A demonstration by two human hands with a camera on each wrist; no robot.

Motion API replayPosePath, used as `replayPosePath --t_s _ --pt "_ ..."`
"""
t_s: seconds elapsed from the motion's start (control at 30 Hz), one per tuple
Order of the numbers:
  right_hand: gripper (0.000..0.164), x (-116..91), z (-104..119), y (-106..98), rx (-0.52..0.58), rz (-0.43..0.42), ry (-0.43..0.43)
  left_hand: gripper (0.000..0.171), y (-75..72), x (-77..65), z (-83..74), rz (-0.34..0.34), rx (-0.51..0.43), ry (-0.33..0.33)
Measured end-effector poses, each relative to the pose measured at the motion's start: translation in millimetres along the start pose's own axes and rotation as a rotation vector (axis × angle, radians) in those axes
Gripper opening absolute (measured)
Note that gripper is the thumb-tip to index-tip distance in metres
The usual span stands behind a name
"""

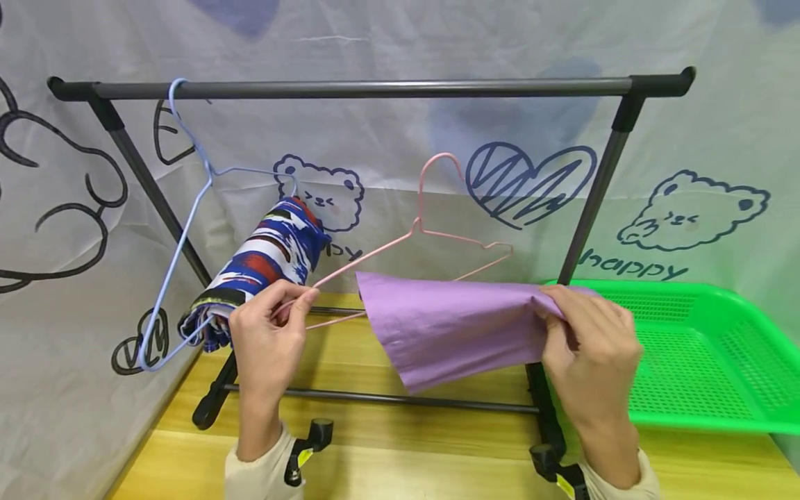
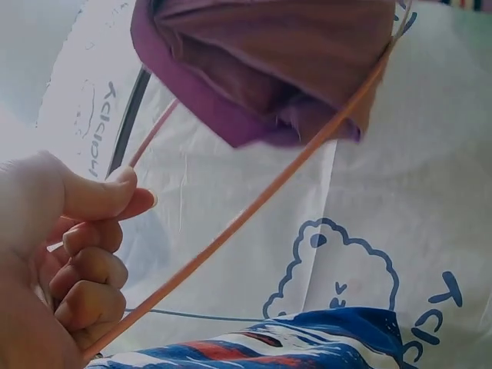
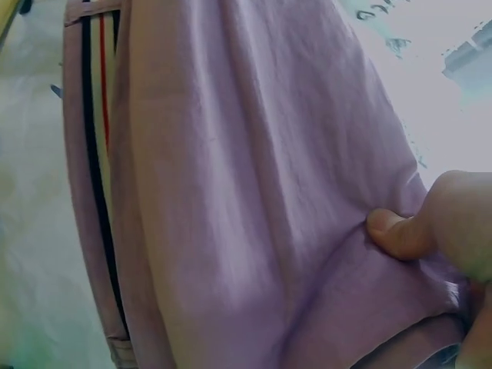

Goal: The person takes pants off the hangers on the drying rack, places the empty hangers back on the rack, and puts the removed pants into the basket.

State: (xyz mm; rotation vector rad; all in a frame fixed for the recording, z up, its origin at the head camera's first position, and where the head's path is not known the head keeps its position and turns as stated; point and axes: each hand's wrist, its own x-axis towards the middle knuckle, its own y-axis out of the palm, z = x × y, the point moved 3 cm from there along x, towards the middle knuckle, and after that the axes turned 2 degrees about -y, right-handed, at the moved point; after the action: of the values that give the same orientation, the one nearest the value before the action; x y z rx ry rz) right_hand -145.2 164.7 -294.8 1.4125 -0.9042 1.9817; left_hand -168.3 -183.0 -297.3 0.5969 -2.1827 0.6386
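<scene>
My left hand (image 1: 270, 338) pinches the left corner of a pink clothes hanger (image 1: 369, 255), whose hook points up below the rail. With thumb and fingers, my right hand (image 1: 594, 347) grips the right end of a folded purple garment (image 1: 450, 326). That garment overlaps the hanger's lower bar in the head view and hides part of it. Up close in the right wrist view, the purple fabric (image 3: 231, 192) has a side band (image 3: 100, 154) of dark, cream and red stripes. In the left wrist view, a hanger arm (image 2: 231, 227) slants up across the garment's folds (image 2: 277, 84).
A black garment rack (image 1: 375, 89) stands on the wooden table (image 1: 387, 441). From its left end hangs a blue hanger (image 1: 187, 229) with a blue, red and white patterned garment (image 1: 262, 257) draped over it. A green basket (image 1: 706, 420) sits at the right, beside the rack's leg.
</scene>
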Motion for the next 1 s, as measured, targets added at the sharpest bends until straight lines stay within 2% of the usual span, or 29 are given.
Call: replayPosePath --t_s 0.2,0.4,0.67,0.83,1.0 --pt "0.016 2 -11 -15 -0.034 0.007 0.052 0.011 -2.7 0.1 -1.1 -0.042 0.029 0.007" --pt "0.016 3 -20 -21 -0.068 0.034 0.080 0.006 -8.9 -0.2 -7.0 -0.120 -0.025 0.016" --pt "0.017 2 -26 -22 -0.085 0.054 0.098 0.003 -12.4 -0.7 -14.7 -0.201 -0.134 0.011" --pt "0.019 1 -26 -20 -0.074 0.053 0.100 0.005 -10.5 -0.5 -12.9 -0.221 -0.145 0.019" --pt "0.018 1 -24 -18 -0.071 0.057 0.105 0.008 -6.1 -0.2 -8.5 -0.245 -0.162 -0.005"
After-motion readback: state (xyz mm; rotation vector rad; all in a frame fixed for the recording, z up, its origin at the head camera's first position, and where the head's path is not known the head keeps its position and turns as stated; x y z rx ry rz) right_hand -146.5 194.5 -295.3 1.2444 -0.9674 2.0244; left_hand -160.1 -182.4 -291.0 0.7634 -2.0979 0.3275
